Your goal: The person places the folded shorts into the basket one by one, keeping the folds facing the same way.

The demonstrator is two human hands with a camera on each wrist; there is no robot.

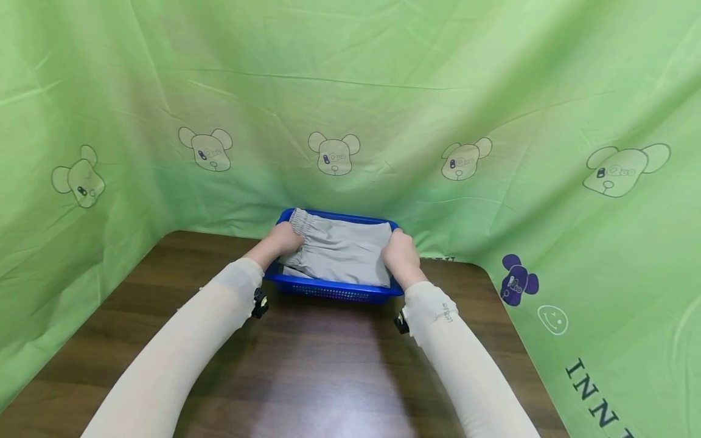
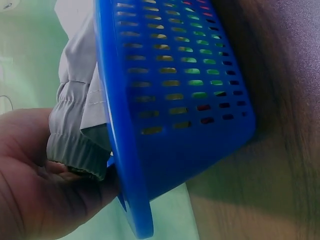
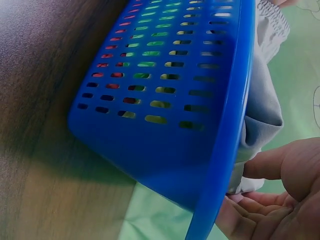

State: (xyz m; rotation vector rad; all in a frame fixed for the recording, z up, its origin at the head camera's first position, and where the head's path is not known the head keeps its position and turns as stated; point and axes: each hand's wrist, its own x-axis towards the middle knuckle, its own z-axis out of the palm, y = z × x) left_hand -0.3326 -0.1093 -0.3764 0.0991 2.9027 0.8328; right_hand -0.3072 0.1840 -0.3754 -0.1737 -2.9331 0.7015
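Note:
Folded grey pants (image 1: 347, 249) with a gathered elastic waistband lie at the top of a blue plastic basket (image 1: 334, 293). At the basket's left end, my left hand (image 1: 286, 238) holds the waistband end of the pants, close to the rim. My right hand (image 1: 401, 252) pinches the opposite end of the cloth between thumb and fingers, right at the rim. The right wrist view shows the cloth bunched at that hand's fingertips (image 3: 262, 165). Through the slots in the basket wall (image 2: 170, 165), green, red and yellowish items show beneath the pants.
The basket stands at the back of a brown wooden table (image 1: 328, 365). Behind it and along both sides hangs a green curtain (image 1: 383, 73) printed with bear heads, close to the table's edges.

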